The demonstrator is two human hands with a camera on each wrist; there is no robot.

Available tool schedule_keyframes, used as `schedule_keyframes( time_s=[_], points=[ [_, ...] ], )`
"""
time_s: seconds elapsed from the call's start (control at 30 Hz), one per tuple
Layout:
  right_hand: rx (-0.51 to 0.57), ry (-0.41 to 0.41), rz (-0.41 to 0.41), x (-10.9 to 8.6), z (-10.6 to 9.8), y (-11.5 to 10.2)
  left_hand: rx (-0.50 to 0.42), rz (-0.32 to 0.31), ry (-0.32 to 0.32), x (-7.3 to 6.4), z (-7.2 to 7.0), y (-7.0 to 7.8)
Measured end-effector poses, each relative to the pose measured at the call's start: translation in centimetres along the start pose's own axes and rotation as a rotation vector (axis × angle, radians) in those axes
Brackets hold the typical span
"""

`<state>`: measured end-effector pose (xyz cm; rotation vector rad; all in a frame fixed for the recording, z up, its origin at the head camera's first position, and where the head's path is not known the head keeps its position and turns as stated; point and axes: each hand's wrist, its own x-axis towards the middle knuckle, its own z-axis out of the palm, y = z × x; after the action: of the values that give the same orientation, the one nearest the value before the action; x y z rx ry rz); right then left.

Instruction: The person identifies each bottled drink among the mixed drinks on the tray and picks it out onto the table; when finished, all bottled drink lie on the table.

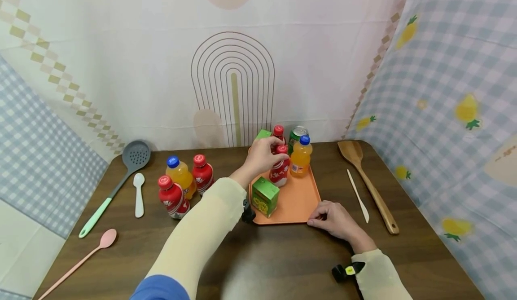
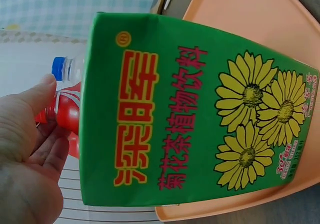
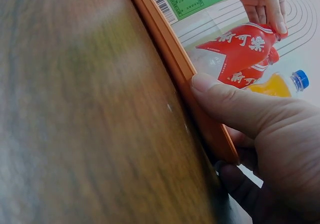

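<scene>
My left hand (image 1: 258, 158) holds a red-labelled bottle (image 1: 279, 174) near its cap, upright over the orange tray (image 1: 296, 205). Thumb and fingertips of my right hand (image 1: 333, 221) pinch the tray's near right corner, as the right wrist view shows closely. On the tray's near left part stands a green drink carton (image 1: 265, 196), which fills most of the left wrist view (image 2: 190, 114). Right of the held bottle is an orange drink bottle (image 1: 300, 160) with a blue cap. Behind are another red bottle (image 1: 278, 130), a green can (image 1: 298, 133) and a second carton (image 1: 263, 134), partly hidden.
Left of the tray stand two red bottles (image 1: 173, 199) (image 1: 203, 174) and an orange drink bottle (image 1: 181, 176). Farther left lie a slotted skimmer (image 1: 136, 156), a white spoon (image 1: 139, 196) and a pink spoon (image 1: 107, 238). A white knife (image 1: 358, 196) and wooden spatula (image 1: 367, 178) lie right.
</scene>
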<state>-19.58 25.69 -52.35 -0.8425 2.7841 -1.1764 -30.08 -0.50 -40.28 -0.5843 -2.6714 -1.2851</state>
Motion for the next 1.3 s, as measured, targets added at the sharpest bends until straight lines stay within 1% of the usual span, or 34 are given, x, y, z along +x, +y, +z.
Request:
schedule_keyframes(
  time_s=[0.2,0.4,0.6,0.77,0.93,1.03,1.17,1.3],
  points=[
    [0.000,-0.008,0.004,-0.1,0.2,-0.1,0.000,0.000,0.012,-0.5,0.1,-0.4],
    [-0.002,-0.010,0.000,-0.1,0.3,-0.1,-0.006,-0.012,0.027,-0.7,0.1,-0.7],
    [-0.007,-0.004,-0.011,0.0,0.2,-0.3,-0.019,-0.023,0.032,-0.7,-0.2,-0.6],
    [-0.008,-0.008,-0.005,0.1,0.2,-0.3,-0.022,-0.010,0.053,-0.8,-0.6,-0.3],
    [-0.014,-0.002,-0.006,0.0,0.2,-0.1,-0.035,0.003,0.068,-0.8,-1.2,0.1],
    [-0.021,0.000,-0.007,0.0,0.2,0.0,-0.040,0.014,0.088,-1.0,-1.7,0.3],
    [-0.019,0.003,-0.006,0.0,0.2,0.1,-0.053,0.044,0.136,-1.4,-2.6,0.7],
    [-0.017,0.010,-0.014,-0.1,0.2,0.3,-0.066,0.090,0.195,-1.9,-3.8,0.9]
  ],
)
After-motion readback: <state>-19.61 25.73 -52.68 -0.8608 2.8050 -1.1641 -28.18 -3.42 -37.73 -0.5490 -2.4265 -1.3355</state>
